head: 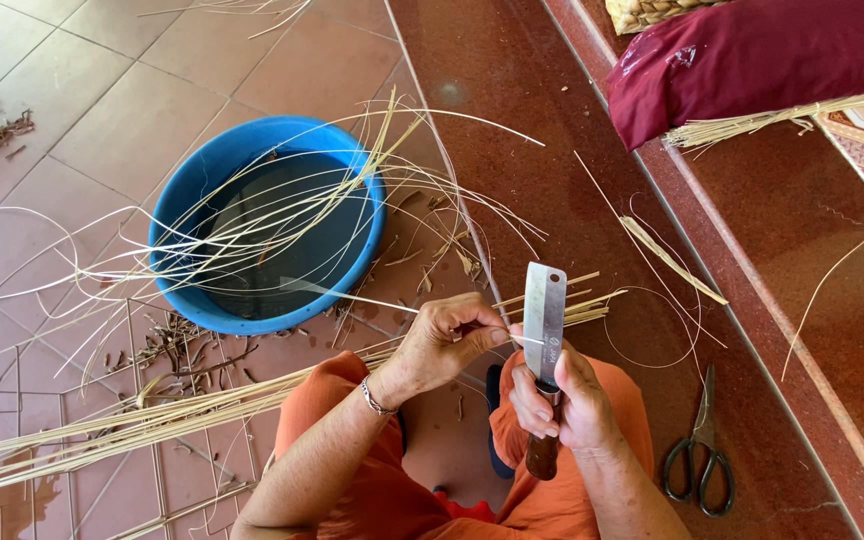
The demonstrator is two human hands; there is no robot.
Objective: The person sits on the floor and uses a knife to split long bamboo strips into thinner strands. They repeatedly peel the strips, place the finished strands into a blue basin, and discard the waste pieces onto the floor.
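Head view: a tiled floor (pixel 72 90) is seen from above, with a polished red step (pixel 772 230) at the right. A round blue basin (pixel 177 215) holding dark water stands on the tiles, and long pale reed strips (pixel 252 225) are draped through and over it. A bundle of thicker pale stalks (pixel 102 430) is laid across the lap, over the orange garment (pixel 392 500). A maroon cloth (pixel 752 55) lies on the upper step. A pair of black-handled scissors (pixel 700 450) rests on the red floor, well apart from the hands.

A broad flat-bladed knife (pixel 544 320) is held upright by the right hand (pixel 562 400), which is closed round its wooden handle. A single thin strip (pixel 382 300) is pinched between thumb and fingertips of the left hand (pixel 442 340) and is laid against the blade.

The strip is judged light, springy and easily split or snapped if bent sharply; where wet, it may be slippery. It is best pinched close to the blade, where whip is least. The knife is judged stiff and sharp-edged, to be gripped only by the handle.
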